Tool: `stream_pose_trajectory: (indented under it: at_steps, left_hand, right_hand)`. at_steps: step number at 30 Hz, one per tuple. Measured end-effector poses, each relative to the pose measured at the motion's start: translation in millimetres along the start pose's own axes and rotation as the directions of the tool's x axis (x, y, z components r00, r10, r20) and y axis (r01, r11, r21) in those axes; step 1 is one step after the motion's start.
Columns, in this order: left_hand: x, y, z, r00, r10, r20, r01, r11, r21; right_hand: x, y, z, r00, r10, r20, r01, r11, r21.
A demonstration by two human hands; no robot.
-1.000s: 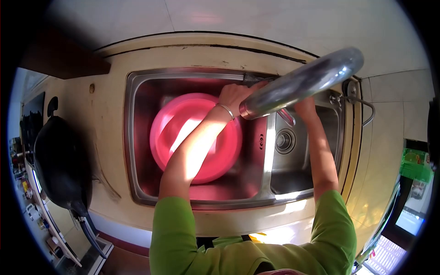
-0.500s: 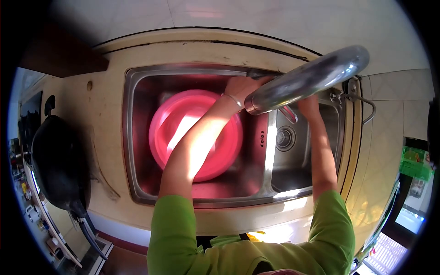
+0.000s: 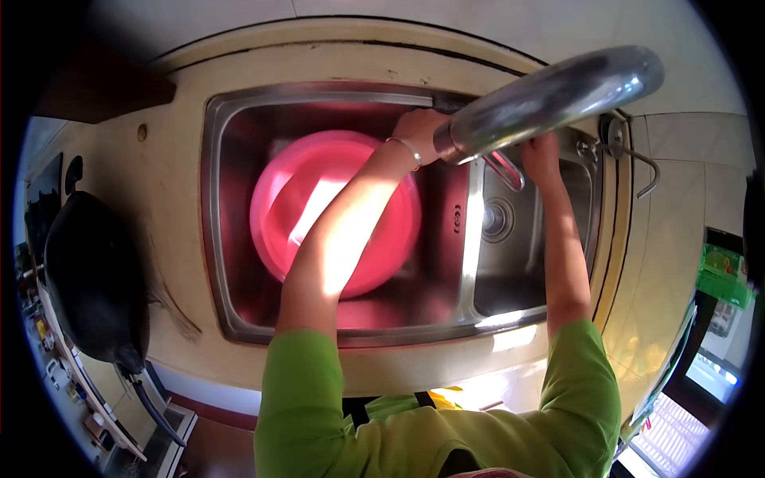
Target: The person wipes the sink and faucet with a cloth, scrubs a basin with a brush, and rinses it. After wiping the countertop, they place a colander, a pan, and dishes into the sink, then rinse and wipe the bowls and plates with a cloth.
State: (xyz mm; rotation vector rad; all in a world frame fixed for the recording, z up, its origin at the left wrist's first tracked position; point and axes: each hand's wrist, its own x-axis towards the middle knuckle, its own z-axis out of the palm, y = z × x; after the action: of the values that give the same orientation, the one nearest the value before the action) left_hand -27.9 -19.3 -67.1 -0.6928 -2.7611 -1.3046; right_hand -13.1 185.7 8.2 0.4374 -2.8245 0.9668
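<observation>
My left hand point(image 3: 421, 129) reaches over the large basin to the back rim of the sink, beside the chrome faucet spout point(image 3: 550, 107). A bracelet point(image 3: 410, 150) circles that wrist. The spout covers the fingertips, so what they touch is hidden. My right hand point(image 3: 543, 155) is behind the spout over the small basin, near a looped metal handle point(image 3: 504, 171); its fingers are mostly hidden too. Below my left forearm, a round pink plastic tub point(image 3: 271, 227) sits in the large steel basin point(image 3: 434, 263). No running water shows.
A black wok point(image 3: 96, 275) stands on the counter point(image 3: 179, 239) at the left. The small basin point(image 3: 510, 279) has a round drain point(image 3: 496, 219). A bent metal hook point(image 3: 649, 179) sticks out at the right wall. A green box point(image 3: 723, 275) is farther right.
The sink, tub and faucet sit higher in the picture as the view has tilted. Both hands stay around the faucet, with my left hand slightly more bunched beside the spout.
</observation>
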Motion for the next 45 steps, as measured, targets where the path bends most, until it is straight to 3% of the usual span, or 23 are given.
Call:
stream_pose_trajectory:
  at_steps: [1,3,4,5,7,9,13,15,19,21,22,23,26,28,31,32,33,35,37,41,42,43,45]
  left_hand:
    - [-6.8,-6.6,15.9,1.000,-0.002,0.001,0.002,1.000,-0.009]
    - [-22.7,-16.0,40.2,0.983,-0.186,-0.011,0.185,0.982,-0.022]
    - [-29.2,18.7,8.9,0.974,-0.183,0.133,0.166,0.978,0.126]
    - [-33.5,35.1,-3.6,0.973,-0.187,0.132,0.171,0.978,0.122]
    - [-41.5,57.7,-10.9,0.973,-0.193,0.127,0.175,0.974,0.141]
    - [-56.0,74.5,-3.4,0.968,-0.156,0.196,0.118,0.974,0.193]
    - [-68.1,93.3,5.5,0.979,-0.184,0.090,0.178,0.981,0.079]
    - [-76.3,98.5,5.3,0.980,-0.184,0.080,0.177,0.981,0.082]
    - [-104.2,114.5,5.4,0.978,-0.163,0.128,0.146,0.981,0.131]
    - [-111.8,124.1,2.8,0.965,-0.202,0.165,0.167,0.965,0.203]
    - [-117.3,122.5,9.7,0.968,-0.192,0.161,0.153,0.962,0.225]
    - [-125.4,122.4,15.4,0.981,-0.162,0.109,0.135,0.965,0.225]
    - [-133.2,133.0,10.2,0.977,-0.188,0.097,0.164,0.964,0.211]
    - [-134.7,133.6,12.6,0.966,-0.247,0.070,0.228,0.950,0.213]
    - [-129.7,135.3,7.1,0.951,-0.305,0.050,0.294,0.943,0.154]
    - [-125.8,132.2,8.9,0.935,-0.349,0.063,0.335,0.928,0.160]
    - [-120.2,129.1,7.8,0.939,-0.342,0.030,0.338,0.936,0.095]
    - [-98.2,124.7,4.4,0.903,-0.429,0.023,0.422,0.896,0.137]
    - [-73.5,108.0,5.9,0.925,-0.375,-0.056,0.379,0.923,0.064]
    - [-60.4,96.8,3.2,0.932,-0.362,-0.002,0.362,0.931,0.043]
    - [-69.2,104.5,2.1,0.923,-0.384,0.009,0.383,0.922,0.060]
    - [-82.6,116.0,-0.2,0.914,-0.405,0.018,0.402,0.912,0.078]
    - [-116.5,124.9,6.6,0.932,-0.360,0.035,0.358,0.932,0.058]
  right_hand:
    - [1.8,-5.2,-0.7,0.999,-0.032,-0.024,0.029,0.995,-0.100]
    - [5.8,5.3,4.4,1.000,-0.028,0.005,0.028,0.991,-0.130]
    - [5.9,15.8,8.4,1.000,-0.001,0.028,-0.001,0.998,0.068]
    - [5.8,20.1,10.1,0.998,0.017,0.052,-0.030,0.965,0.261]
    - [-3.3,4.2,4.0,0.999,-0.001,0.053,-0.009,0.982,0.189]
    - [-18.0,-3.4,2.4,0.973,0.227,-0.029,-0.177,0.826,0.535]
    - [-54.5,-17.7,-7.5,0.970,0.241,-0.034,-0.198,0.863,0.465]
    - [-75.5,-28.9,-8.3,0.937,0.347,-0.043,-0.274,0.806,0.525]
    - [-112.8,-58.4,-2.9,0.990,0.104,-0.091,-0.073,0.954,0.292]
    - [-110.7,-81.5,3.1,0.991,0.106,-0.081,-0.080,0.958,0.275]
    - [-109.9,-83.1,9.4,0.994,0.097,-0.049,-0.085,0.974,0.210]
    - [-109.0,-79.0,16.9,0.997,-0.027,-0.070,0.031,0.998,0.052]
    - [-113.6,-73.2,28.0,0.994,0.097,-0.058,-0.087,0.983,0.161]
    - [-121.0,-75.5,29.1,0.949,0.303,-0.087,-0.201,0.796,0.571]
    - [-126.4,-65.3,31.9,0.971,0.217,-0.103,-0.127,0.827,0.547]
    - [-123.9,-61.3,33.1,0.969,0.227,-0.100,-0.152,0.862,0.484]
    - [-115.7,-59.9,31.9,0.971,0.207,-0.123,-0.166,0.946,0.280]
    - [-89.6,-59.4,33.0,0.958,0.274,-0.087,-0.236,0.923,0.306]
    - [-58.9,-50.8,38.3,0.967,0.183,-0.178,-0.147,0.970,0.196]
    - [-50.7,-52.2,43.0,0.933,0.156,-0.325,-0.078,0.967,0.243]
    - [-62.1,-47.5,47.7,0.942,0.192,-0.276,-0.134,0.967,0.215]
    - [-78.3,-53.9,42.6,0.958,0.098,-0.269,-0.065,0.990,0.128]
    - [-109.8,-63.1,37.8,0.965,0.179,-0.191,-0.147,0.974,0.173]
